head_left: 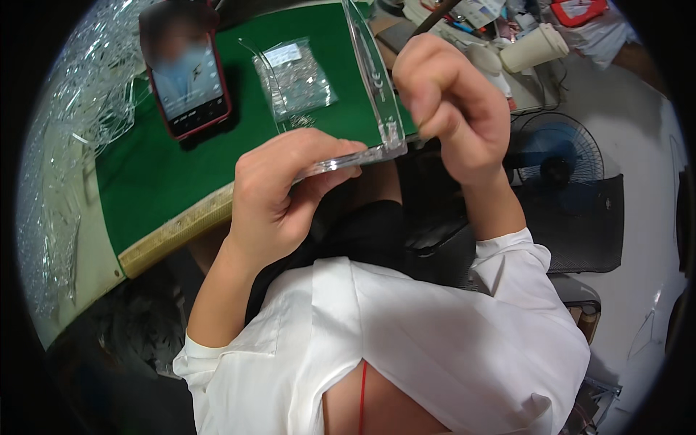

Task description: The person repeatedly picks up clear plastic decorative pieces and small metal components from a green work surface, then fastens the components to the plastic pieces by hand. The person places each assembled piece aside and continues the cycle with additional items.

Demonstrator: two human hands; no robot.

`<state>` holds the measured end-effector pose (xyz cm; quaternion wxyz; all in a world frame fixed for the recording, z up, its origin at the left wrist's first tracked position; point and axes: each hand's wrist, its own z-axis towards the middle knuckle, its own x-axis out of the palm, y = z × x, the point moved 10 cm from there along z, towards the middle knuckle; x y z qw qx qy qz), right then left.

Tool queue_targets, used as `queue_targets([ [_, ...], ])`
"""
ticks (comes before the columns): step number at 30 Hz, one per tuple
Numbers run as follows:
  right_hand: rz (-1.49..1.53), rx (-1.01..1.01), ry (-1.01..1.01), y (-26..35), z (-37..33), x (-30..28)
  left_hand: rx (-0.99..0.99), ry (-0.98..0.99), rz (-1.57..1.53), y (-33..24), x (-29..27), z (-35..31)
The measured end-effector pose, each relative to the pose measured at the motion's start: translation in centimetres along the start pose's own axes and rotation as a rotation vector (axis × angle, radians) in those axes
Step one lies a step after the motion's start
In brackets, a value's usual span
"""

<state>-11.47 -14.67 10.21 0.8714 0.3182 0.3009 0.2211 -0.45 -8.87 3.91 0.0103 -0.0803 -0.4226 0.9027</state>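
Note:
My left hand [279,192] pinches a clear plastic glasses frame [377,154] between thumb and fingers, above the near edge of the green mat. From the corner joint, a clear temple arm [373,69] stands up and away at an angle to the gripped part. My right hand [457,105] is raised just right of that corner, apart from it. Its fingers are curled and pressed together; whatever they hold, if anything, is too small or hidden to make out. Another thin clear temple arm [274,80] lies on the mat, beside a clear bag [297,76] of tiny metal parts.
A red-cased phone [187,80] stands on the green mat [156,188]. Clear plastic pieces [94,94] are heaped at the left. A yellowish ruler-like strip [177,232] edges the table. A white cup [533,49] lies among clutter, and a fan [558,156] stands at the right.

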Motion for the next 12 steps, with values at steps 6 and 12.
queue_targets([
  [6, -0.194, -0.067, 0.032, 1.78, 0.31, -0.47, -0.052, 0.031, -0.022, 0.63, 0.98, 0.89],
  [12, -0.234, -0.059, 0.05, 1.55, 0.45, -0.37, -0.092, 0.039, 0.003, 0.95, 0.75, 0.8],
])
